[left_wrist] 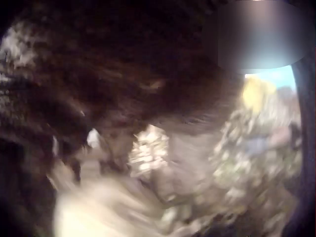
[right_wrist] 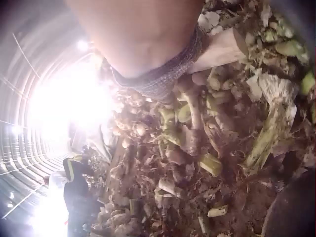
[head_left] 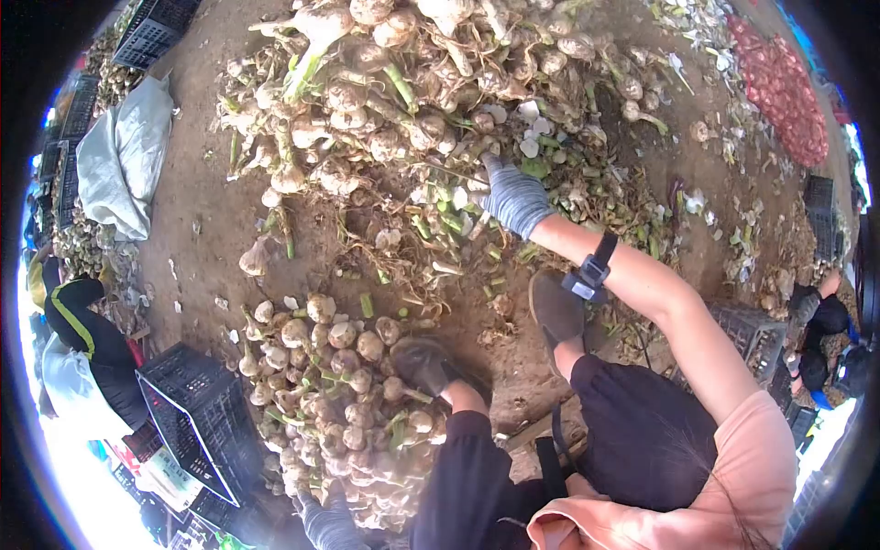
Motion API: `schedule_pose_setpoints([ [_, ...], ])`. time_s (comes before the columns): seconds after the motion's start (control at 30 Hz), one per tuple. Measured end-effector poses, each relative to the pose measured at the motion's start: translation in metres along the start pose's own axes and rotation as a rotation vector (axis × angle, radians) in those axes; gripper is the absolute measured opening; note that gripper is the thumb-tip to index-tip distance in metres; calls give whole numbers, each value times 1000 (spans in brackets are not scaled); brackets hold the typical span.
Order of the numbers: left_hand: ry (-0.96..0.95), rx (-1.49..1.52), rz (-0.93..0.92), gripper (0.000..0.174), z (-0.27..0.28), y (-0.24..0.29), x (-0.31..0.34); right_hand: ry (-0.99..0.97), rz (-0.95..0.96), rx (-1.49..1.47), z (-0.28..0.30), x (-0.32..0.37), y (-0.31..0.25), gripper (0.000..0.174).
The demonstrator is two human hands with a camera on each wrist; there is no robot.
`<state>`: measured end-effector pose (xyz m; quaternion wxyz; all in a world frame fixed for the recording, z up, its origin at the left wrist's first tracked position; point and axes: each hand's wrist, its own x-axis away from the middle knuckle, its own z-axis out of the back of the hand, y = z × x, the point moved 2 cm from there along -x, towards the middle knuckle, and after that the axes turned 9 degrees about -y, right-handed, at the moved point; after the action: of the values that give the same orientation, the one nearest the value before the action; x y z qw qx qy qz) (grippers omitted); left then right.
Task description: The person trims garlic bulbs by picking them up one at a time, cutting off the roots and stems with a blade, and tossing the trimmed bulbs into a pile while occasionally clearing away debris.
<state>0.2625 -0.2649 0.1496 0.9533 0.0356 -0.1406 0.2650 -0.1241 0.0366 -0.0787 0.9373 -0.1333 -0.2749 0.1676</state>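
Right hand [head_left: 518, 197]: grey glove, reaching to the scrap in front of the far heap; clamped on a wooden handle [right_wrist: 222, 49], whose pale end juts out beside the glove cuff. Fingertips partly hidden.

Left hand [head_left: 330, 524]: grey glove, near edge, over the close end of the near-left bulbs; the digits that show stand apart, with nothing seen between them. Its wrist view is blurred.

Garlic with long stalks [head_left: 385, 128]: large tangled heap on the ground, far centre.

Garlic bulbs, short-stemmed [head_left: 344, 362]: spread on the ground, near left, reaching to the left shoe [head_left: 422, 362].

Cut stalks [head_left: 449, 225]: green and pale pieces, strewn between heap and shoes.

Black crate [head_left: 197, 426]: tilted, left of the bulbs.

White sack [head_left: 124, 160]: crumpled, far left.

Red mesh sack [head_left: 779, 87]: filled, far right.

Grey crate [head_left: 747, 335]: right, beyond the right forearm.

Wrist camera [head_left: 589, 275]: black strap, right wrist.

Other persons: one at left in dark clothing [head_left: 87, 321], another at far right.
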Motion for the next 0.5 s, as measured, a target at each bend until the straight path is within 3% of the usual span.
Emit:
schedule_pose_setpoints([
  [0.03, -295, 178, 553, 62, -8, -4, 10, -17, -5, 4, -3, -1, 0, 65],
  [0.07, -187, 565, 522, 66, -15, 4, 7, -4, 8, -151, -6, 2, -1, 64],
  [0.13, -47, 1035, 256, 71, -31, 55, -28, 26, 51, -443, -9, 12, -1, 60],
  [0.17, -121, 1176, 181, 74, -25, 99, -49, 32, 70, -587, -13, 20, -4, 59],
  [0.2, -204, 1317, 117, 77, -19, 143, -70, -68, -33, -516, 19, 43, -30, 62],
  [0.23, -290, 1318, -2, 78, -39, 157, -87, -39, 46, -550, 18, 54, -38, 65],
  [0.27, -503, 1524, 53, 77, -36, 187, -103, -48, 112, -723, 7, 60, -44, 63],
  [0.3, -574, 1473, -11, 77, -55, 205, -116, -54, 174, -898, 10, 69, -59, 61],
  [0.33, -609, 1506, -129, 80, -95, 216, -130, -57, 147, -737, 19, 83, -66, 55],
  [0.37, -619, 1694, -112, 79, -108, 233, -135, -86, 192, -1066, 6, 84, -67, 49],
  [0.4, -567, 1559, -319, 71, -114, 245, -151, -116, 228, -1397, -1, 86, -73, 43],
  [0.43, -716, 1756, -153, 65, -121, 255, -152, -54, 397, -953, 1, 95, -74, 40],
  [0.47, -729, 1849, -21, 65, -123, 257, -155, -130, 326, -1125, -16, 87, -66, 35],
  [0.5, -737, 1939, 115, 66, -125, 257, -155, -142, 329, -1103, -15, 87, -60, 32],
])
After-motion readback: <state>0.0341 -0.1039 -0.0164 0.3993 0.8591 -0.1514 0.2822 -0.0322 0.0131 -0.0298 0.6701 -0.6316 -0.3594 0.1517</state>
